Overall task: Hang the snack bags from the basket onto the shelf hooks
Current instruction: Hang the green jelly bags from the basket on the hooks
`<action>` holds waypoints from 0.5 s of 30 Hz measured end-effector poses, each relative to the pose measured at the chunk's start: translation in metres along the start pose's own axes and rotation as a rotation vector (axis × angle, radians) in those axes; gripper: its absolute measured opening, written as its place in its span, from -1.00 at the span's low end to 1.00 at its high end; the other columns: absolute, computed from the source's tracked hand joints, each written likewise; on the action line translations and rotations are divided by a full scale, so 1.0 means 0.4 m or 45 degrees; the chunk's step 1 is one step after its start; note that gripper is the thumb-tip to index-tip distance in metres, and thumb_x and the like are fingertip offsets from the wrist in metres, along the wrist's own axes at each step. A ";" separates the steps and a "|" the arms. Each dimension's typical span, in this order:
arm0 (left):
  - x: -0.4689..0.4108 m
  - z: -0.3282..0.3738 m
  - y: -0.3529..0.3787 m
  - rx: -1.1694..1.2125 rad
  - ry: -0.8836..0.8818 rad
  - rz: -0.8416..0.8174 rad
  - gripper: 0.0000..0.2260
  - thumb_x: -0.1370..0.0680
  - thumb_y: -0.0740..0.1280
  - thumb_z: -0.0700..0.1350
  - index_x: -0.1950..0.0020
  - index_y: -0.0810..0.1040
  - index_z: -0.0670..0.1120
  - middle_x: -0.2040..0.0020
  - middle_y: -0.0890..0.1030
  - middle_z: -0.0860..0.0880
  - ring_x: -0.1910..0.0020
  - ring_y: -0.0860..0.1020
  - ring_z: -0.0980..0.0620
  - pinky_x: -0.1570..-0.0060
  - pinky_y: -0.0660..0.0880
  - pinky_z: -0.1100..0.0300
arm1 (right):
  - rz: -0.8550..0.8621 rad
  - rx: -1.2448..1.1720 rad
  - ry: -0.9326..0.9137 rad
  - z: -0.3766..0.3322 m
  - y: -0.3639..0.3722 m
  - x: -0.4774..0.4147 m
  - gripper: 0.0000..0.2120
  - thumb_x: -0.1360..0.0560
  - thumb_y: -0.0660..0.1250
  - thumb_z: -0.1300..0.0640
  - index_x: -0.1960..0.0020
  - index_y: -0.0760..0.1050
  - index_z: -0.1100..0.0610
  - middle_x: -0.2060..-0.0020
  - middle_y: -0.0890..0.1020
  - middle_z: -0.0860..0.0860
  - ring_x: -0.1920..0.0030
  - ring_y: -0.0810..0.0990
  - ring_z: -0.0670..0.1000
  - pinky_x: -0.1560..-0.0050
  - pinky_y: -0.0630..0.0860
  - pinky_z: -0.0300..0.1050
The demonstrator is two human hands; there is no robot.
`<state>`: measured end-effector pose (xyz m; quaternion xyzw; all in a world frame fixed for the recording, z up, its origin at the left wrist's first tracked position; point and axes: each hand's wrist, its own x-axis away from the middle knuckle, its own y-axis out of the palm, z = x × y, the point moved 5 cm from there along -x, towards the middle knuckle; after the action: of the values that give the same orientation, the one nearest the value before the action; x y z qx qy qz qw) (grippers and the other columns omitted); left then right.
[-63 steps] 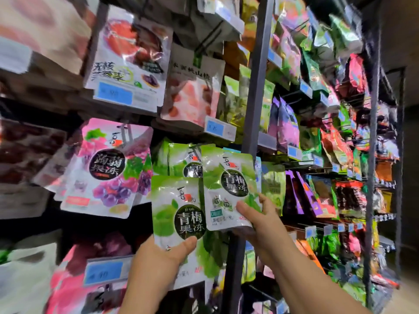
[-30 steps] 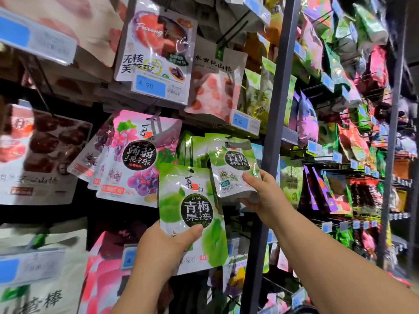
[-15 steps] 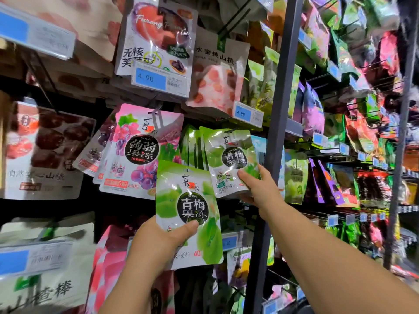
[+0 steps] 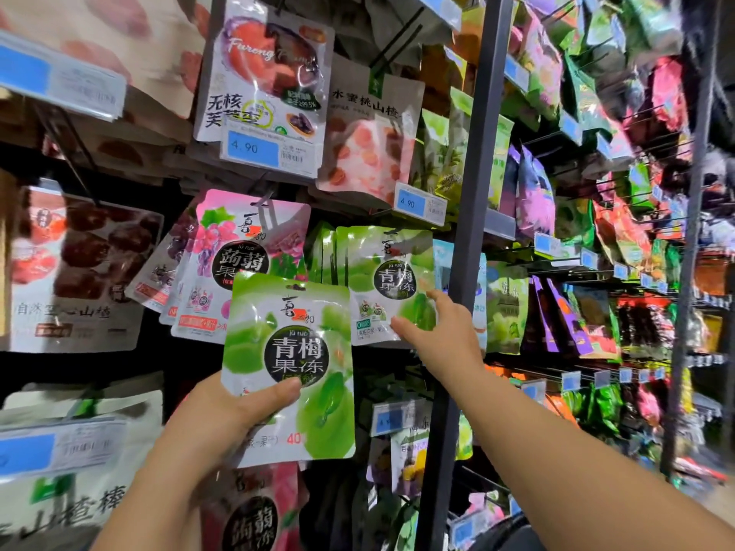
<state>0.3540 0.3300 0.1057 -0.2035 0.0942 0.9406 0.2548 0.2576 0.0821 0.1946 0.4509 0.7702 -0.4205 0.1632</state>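
Head view: one green bag hung, a second held in the left hand

A wall of shelf hooks [image 4: 596,272] packed with hanging snack bags fills the view. A dark upright post [image 4: 467,192] runs from top to bottom just right of centre.

Low and in the middle, nearest the camera, is the held green snack bag [image 4: 294,351]. The left hand [image 4: 222,415] grasps it by its lower left corner, with the thumb laid across the front and the fingers hidden behind. The bag is upright, tilted slightly, and hangs on no hook. It covers the lower right of a pink grape bag [image 4: 238,248] hanging behind it.

Up and to the right, the hung green bag [image 4: 387,280] sits at the front of a row of like green bags [image 4: 324,252], just left of the post. The right hand [image 4: 441,336] is released, its fingers straight and spread. The thumb tip is at the bag's lower front and the forefinger at its right edge. I cannot tell whether they press on it. The wrist crosses in front of the post.

A blue price tag [image 4: 419,202] sits just above the hung bag.
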 end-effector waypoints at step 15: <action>-0.045 0.006 0.156 0.123 0.031 0.026 -0.66 -0.23 0.63 -0.01 0.04 0.70 -0.01 0.10 0.73 -0.02 0.12 0.68 0.00 0.05 0.55 0.10 | -0.286 -0.381 -0.043 -0.036 -0.006 0.089 -0.65 -0.61 0.25 -0.11 0.03 0.62 0.16 0.02 0.65 0.11 -0.04 0.59 0.08 -0.15 0.50 0.07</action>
<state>0.3352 0.2697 0.1204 -0.2014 0.1446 0.9350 0.2536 0.2383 0.1128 0.1821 0.3258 0.8667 -0.3244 0.1935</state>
